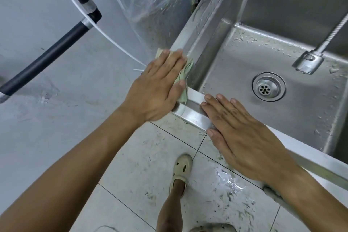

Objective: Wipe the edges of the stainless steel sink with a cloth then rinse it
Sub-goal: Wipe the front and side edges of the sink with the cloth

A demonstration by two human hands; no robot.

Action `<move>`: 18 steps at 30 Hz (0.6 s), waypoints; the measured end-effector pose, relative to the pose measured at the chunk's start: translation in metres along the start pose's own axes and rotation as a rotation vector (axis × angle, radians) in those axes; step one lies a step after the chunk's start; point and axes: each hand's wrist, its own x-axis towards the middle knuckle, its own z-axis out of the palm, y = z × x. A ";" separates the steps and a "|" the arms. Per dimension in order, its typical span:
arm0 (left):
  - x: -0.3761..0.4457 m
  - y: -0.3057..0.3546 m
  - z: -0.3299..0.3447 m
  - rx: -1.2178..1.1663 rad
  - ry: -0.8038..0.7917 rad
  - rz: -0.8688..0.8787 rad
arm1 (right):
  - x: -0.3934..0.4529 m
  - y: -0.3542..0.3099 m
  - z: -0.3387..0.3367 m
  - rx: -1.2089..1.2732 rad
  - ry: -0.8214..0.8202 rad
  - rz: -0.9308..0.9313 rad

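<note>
The wet, shiny stainless steel sink [212, 30] has its corner rim under a crumpled pale green cloth [185, 70], pressed by the flat left hand [157, 88], while the right hand [243, 135] lies flat, fingers straight, on the front edge.

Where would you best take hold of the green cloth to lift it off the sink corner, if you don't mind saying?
Probably at the cloth's free folds hanging over the sink rim's inner edge, coming from the basin side. The left hand lies flat over most of it; only that fringe and a far corner show. The right hand rests flat on the front rim.
</note>
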 end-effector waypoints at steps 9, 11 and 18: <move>-0.022 0.000 -0.001 -0.029 -0.041 0.082 | 0.001 0.002 -0.001 0.016 -0.018 -0.003; -0.042 0.001 -0.001 -0.047 -0.042 0.071 | 0.001 0.001 -0.001 0.011 -0.017 0.005; 0.032 -0.007 -0.002 0.023 -0.034 0.097 | 0.003 -0.001 0.001 0.007 0.001 0.024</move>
